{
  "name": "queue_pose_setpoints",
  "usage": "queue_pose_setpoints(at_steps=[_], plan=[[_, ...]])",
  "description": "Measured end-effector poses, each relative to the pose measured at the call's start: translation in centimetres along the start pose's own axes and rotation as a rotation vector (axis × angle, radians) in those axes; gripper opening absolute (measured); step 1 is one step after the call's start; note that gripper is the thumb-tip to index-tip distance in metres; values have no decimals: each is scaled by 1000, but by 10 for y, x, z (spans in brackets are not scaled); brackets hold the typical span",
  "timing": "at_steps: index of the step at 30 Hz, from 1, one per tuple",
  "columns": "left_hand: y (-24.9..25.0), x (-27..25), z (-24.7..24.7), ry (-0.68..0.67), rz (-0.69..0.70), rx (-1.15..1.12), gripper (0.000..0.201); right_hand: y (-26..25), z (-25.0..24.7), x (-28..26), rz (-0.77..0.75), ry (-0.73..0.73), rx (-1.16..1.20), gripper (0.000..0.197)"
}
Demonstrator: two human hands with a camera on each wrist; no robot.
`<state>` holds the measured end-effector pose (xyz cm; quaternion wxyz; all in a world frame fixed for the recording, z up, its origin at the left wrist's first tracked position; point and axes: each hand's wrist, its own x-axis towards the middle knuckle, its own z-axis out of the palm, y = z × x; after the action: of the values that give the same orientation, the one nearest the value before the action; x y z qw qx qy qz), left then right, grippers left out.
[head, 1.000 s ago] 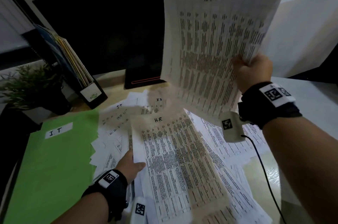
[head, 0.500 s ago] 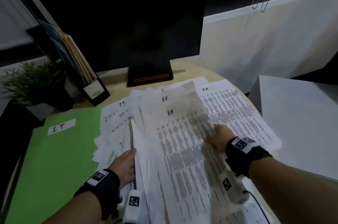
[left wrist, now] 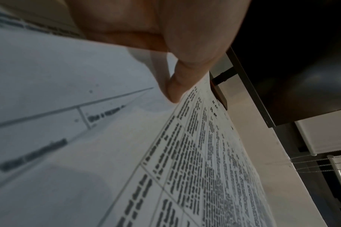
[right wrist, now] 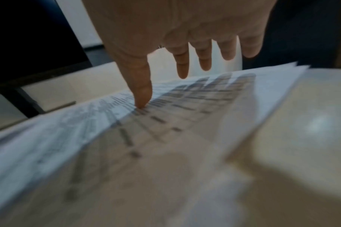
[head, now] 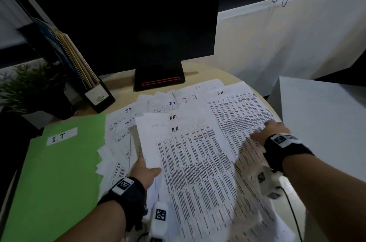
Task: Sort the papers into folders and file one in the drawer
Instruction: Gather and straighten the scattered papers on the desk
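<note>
A green folder (head: 55, 172) labelled "I.T" lies at the left of the round desk. Printed sheets marked "H.R" and "I.T" are spread over the middle. My left hand (head: 146, 166) pinches the left edge of the top H.R sheet (head: 194, 162); in the left wrist view the thumb (left wrist: 173, 90) lies on the sheet (left wrist: 204, 153), and the fingers show through from underneath. My right hand (head: 269, 129) is spread with straight fingers over another H.R sheet (head: 237, 111) at the right. Its thumb (right wrist: 142, 98) touches that blurred sheet (right wrist: 185, 107); it holds nothing.
A dark monitor (head: 126, 24) on a black stand (head: 160, 80) is behind the papers. A file holder (head: 95, 95) with upright folders and a potted plant (head: 29, 87) stand at the back left. A white cabinet top (head: 326, 119) lies to the right of the desk.
My right hand brought the raised H.R sheet down onto the right side of the pile and let go; it is now spread open. The left hand stayed at the stack's left edge.
</note>
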<state>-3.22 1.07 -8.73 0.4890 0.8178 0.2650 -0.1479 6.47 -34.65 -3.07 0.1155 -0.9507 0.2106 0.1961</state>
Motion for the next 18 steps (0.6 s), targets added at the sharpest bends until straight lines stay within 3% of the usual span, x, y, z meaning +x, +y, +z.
queue_pose_setpoints(at_steps=[4, 8, 11, 15, 18], plan=[[1, 2, -1, 4, -19, 44, 50, 28, 18, 28, 187, -36, 31, 107], [0, 2, -1, 7, -54, 1, 45, 33, 16, 28, 248, -1, 85, 107], [1, 0, -1, 16, -54, -53, 57, 38, 10, 27, 210, -8, 156, 85], [-1, -3, -2, 21, -15, -100, 51, 31, 0, 20, 71, 34, 176, 25], [1, -9, -4, 75, 20, -112, 62, 19, -9, 12, -40, 152, 235, 14]])
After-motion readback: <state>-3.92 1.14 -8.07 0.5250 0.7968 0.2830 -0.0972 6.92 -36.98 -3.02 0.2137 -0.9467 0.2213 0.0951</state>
